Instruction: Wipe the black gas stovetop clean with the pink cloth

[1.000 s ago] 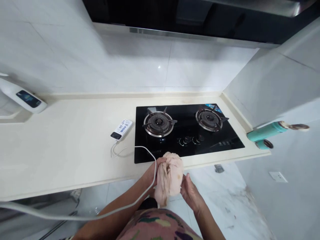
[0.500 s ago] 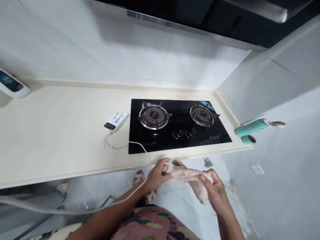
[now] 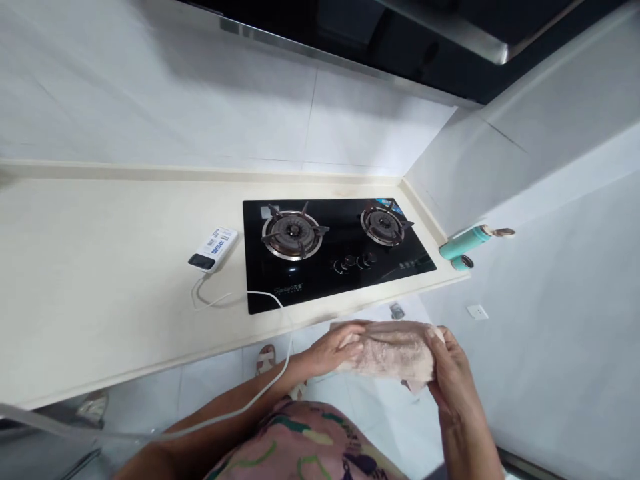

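Observation:
A pale pink, fuzzy cloth (image 3: 393,353) is stretched between my two hands, just in front of the counter's front edge. My left hand (image 3: 333,348) grips its left end, thumb and fingers closed on it. At the right end my right hand (image 3: 447,363) holds the cloth with the thumb on top; some of its fingers are hidden behind. A small loose corner hangs below near the right hand. Behind the cloth lies the black gas stove (image 3: 320,280), apart from both hands.
A white power bank (image 3: 213,250) sits left of the stove, its white cable (image 3: 270,293) running across the counter and over my left forearm. A teal bottle (image 3: 465,243) and its teal cap (image 3: 463,262) are at the counter's right end. Above hangs a dark range hood (image 3: 350,40).
The cloth was bunched narrow with a long end hanging; now it is spread wider and flatter between my hands. My view has shifted, so the stove sits further left.

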`<act>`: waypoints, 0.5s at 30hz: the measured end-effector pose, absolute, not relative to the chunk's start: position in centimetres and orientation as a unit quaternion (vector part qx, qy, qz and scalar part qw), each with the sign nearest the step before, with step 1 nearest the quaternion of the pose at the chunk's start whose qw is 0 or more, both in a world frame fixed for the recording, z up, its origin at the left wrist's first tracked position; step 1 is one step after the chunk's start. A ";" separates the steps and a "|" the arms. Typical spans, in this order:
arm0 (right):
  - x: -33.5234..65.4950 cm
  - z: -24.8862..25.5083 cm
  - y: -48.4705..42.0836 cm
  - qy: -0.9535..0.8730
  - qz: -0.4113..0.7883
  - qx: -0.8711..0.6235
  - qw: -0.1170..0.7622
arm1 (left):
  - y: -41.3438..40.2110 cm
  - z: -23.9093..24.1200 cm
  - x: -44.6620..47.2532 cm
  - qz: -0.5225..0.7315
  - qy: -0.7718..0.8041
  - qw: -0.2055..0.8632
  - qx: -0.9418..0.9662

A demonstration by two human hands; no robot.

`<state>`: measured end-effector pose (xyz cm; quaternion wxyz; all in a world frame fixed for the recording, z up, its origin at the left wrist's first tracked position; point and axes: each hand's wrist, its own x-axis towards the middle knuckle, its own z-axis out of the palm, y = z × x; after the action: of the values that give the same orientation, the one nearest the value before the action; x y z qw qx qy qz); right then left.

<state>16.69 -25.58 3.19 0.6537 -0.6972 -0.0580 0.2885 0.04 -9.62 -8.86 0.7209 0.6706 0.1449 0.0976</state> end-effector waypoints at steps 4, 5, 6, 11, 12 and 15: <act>16.0 2.6 -25.7 -0.026 0.285 -0.698 0.657 | -9.9 -10.2 -1.0 0.060 0.144 0.689 0.707; 15.8 2.4 -25.6 -0.019 0.283 -0.695 0.661 | -10.1 -10.6 -1.1 0.058 0.152 0.669 0.725; 15.7 2.3 -25.6 -0.013 0.283 -0.693 0.663 | -10.3 -11.0 -1.2 0.057 0.159 0.648 0.743; 15.1 2.3 -25.0 -0.011 0.307 -0.679 0.667 | -10.7 -11.9 -0.8 0.048 0.153 0.589 0.792; 15.0 2.4 -24.9 -0.008 0.314 -0.670 0.673 | -10.6 -11.8 -0.6 0.058 0.148 0.595 0.788; 15.2 2.7 -25.0 0.004 0.324 -0.658 0.680 | -10.0 -11.0 -0.2 0.122 0.153 0.662 0.723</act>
<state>15.19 -25.05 2.68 0.6802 -0.6575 0.0041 0.3240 -0.19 -10.01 -11.00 0.6620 0.7235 0.1530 0.1221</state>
